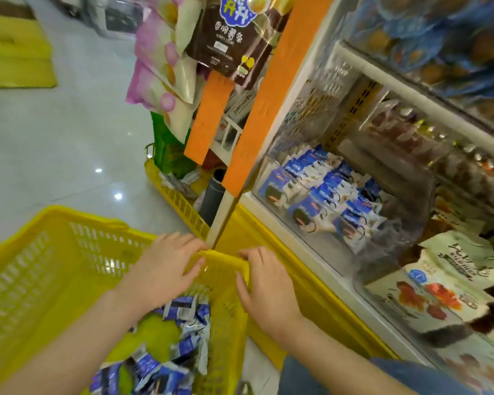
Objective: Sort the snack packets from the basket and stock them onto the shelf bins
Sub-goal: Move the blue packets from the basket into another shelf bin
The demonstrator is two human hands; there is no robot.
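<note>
The yellow basket (69, 216) is gripped at its rim by the left hand (166, 269) and right hand (265, 286); blue-and-white snack packets (183, 312) are seen inside, near a stocked shelf bin (325, 252).

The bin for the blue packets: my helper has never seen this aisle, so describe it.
Find the orange upright post at the shelf's end. Right of its foot sits a clear-fronted bin. It alone holds blue-and-white packets; white pouches printed red lie beside it.
</note>
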